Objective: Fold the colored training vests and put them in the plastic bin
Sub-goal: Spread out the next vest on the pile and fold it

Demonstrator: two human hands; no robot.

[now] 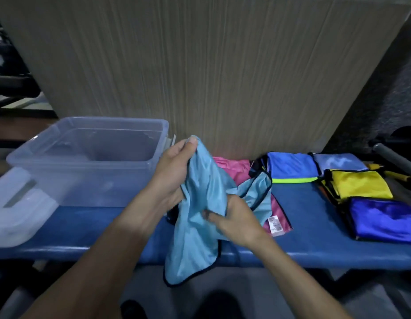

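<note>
A light blue, black-trimmed fabric vest [200,203] was gripped by the left hand [174,171] at its top and pinched by the right hand [232,217] lower down, most fingers [190,143] being hidden in folds. Left of them, the clear plastic bin [85,157] was seen on the blue table [303,226]; a pink vest [234,166] was mostly covered.

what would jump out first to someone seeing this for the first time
The light blue vest in the middle, bunched between the left hand and the right hand, with its lower end hanging past the front edge of the blue table. Next, the clear plastic bin at the left with no vests in it, and the folded vests at the right, the yellow one brightest.
</note>
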